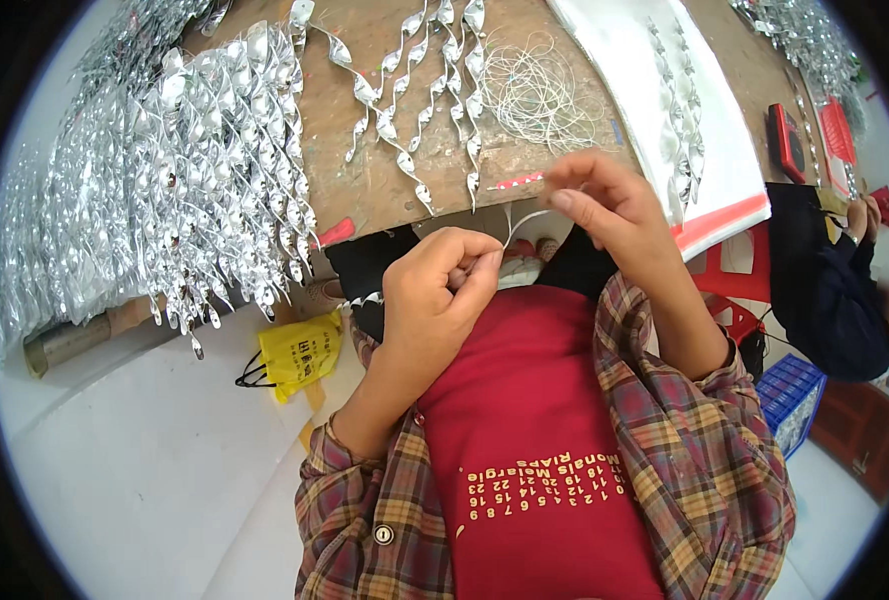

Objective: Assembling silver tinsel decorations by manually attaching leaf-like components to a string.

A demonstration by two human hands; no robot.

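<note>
My left hand [437, 285] is closed in a pinch on a thin white string [525, 222], just off the table's front edge and above my lap. The string rises in a short curve toward my right hand [610, 205], whose thumb and curled fingers pinch its other part. A loose tangle of pale string [540, 95] lies on the table beyond my hands. Several twisted silver spiral strips [427, 95] lie to its left, some with their tips at the table's edge.
Many silver spirals [230, 150] hang over the wooden table [350, 190] at left. Two more spirals lie on a white sheet stack [735, 170] at right, near a red box [787, 142]. A yellow bag [303, 355] and blue crate [790, 400] sit lower; another person [835, 290] is far right.
</note>
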